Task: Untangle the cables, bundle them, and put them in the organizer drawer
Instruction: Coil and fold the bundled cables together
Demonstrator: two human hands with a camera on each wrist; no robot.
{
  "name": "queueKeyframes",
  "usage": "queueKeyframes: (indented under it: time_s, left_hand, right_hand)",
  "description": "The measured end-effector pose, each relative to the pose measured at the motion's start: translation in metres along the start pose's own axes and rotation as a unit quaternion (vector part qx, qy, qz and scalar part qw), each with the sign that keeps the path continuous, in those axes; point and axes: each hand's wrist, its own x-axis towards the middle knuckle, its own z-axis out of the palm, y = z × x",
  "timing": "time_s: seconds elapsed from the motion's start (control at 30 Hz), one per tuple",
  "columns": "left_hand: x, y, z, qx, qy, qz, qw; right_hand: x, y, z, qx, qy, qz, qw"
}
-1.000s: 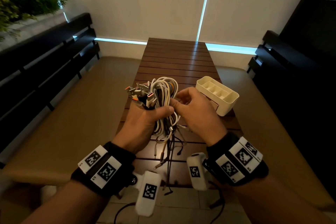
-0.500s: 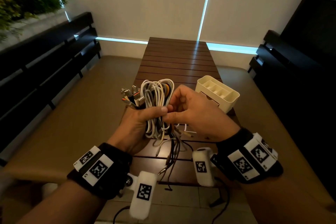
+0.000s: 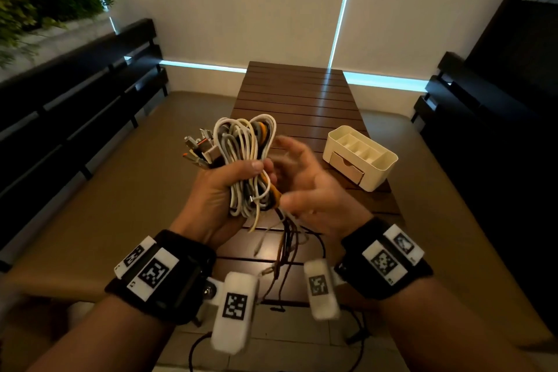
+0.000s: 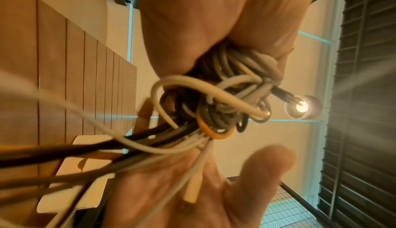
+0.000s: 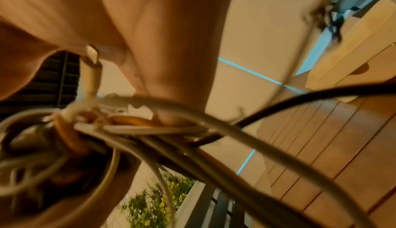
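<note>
Our left hand (image 3: 223, 190) grips the limp, light bundle of white, grey and orange cables (image 3: 247, 160) mid-coil; right hand (image 3: 308, 187) spread; best hold there.

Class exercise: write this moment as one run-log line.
left hand: grips cable bundle | right hand: open beside bundle | loose ends: hanging | organizer: on table, drawer closed

Covered patio or lounge seating area, slatted wooden table (image 3: 297, 100) at centre, dark benches (image 3: 75, 93) along both sides; plants (image 3: 36, 0) upper left
</note>
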Motion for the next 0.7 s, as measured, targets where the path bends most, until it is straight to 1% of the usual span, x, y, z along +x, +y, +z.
queueKeyframes:
  time_s: [0.07, 0.13, 0.2, 0.27, 0.3, 0.4, 0.43, 0.47, 0.5, 0.53, 0.57, 0.63, 0.67, 0.7]
  left_hand:
    - [0.0, 0.001, -0.001, 0.006, 0.001, -0.002, 1.0]
    - [0.0, 0.006, -0.003, 0.005, -0.007, -0.007, 1.0]
    - [0.002, 0.013, -0.006, 0.0, -0.017, -0.001, 1.0]
    - [0.002, 0.02, -0.007, 0.007, -0.027, 0.006, 1.0]
    - [0.002, 0.022, -0.007, 0.016, -0.028, 0.007, 0.999]
    - [0.004, 0.022, -0.007, 0.03, 0.008, 0.02, 0.999]
    - [0.005, 0.022, -0.007, 0.027, 0.024, 0.026, 0.999]
    - [0.005, 0.022, -0.007, 0.024, 0.037, 0.034, 0.998]
    - [0.005, 0.023, -0.006, 0.027, 0.049, 0.043, 0.997]
    - [0.004, 0.024, -0.006, 0.031, 0.058, 0.052, 0.996]
    - [0.004, 0.025, -0.004, 0.035, 0.063, 0.061, 0.996]
    - [0.004, 0.026, -0.001, 0.04, 0.075, 0.077, 0.993]
    - [0.005, 0.026, -0.001, 0.044, 0.083, 0.084, 0.992]
    - [0.006, 0.026, 0.0, 0.047, 0.09, 0.089, 0.991]
  right_hand:
    - [0.0, 0.01, 0.005, -0.125, 0.008, 0.048, 0.991]
    - [-0.001, 0.017, 0.012, -0.251, 0.037, 0.079, 0.964]
    - [-0.003, 0.023, 0.015, -0.334, 0.065, 0.101, 0.935]
    - [-0.007, 0.03, 0.013, -0.384, 0.081, 0.123, 0.912]
    - [-0.009, 0.032, 0.01, -0.393, 0.079, 0.129, 0.907]
    - [-0.013, 0.028, -0.001, -0.408, 0.048, 0.142, 0.9]
    - [-0.014, 0.025, -0.003, -0.419, 0.042, 0.136, 0.897]
    - [-0.014, 0.023, -0.005, -0.43, 0.046, 0.111, 0.895]
    - [-0.015, 0.021, -0.005, -0.439, 0.061, 0.064, 0.894]
    - [-0.016, 0.02, -0.004, -0.444, 0.084, 0.0, 0.892]
    - [-0.018, 0.02, -0.002, -0.451, 0.111, -0.072, 0.883]
    - [-0.018, 0.02, 0.007, -0.48, 0.148, -0.196, 0.842]
    - [-0.017, 0.021, 0.012, -0.497, 0.148, -0.233, 0.823]
    - [-0.014, 0.022, 0.017, -0.51, 0.137, -0.255, 0.81]
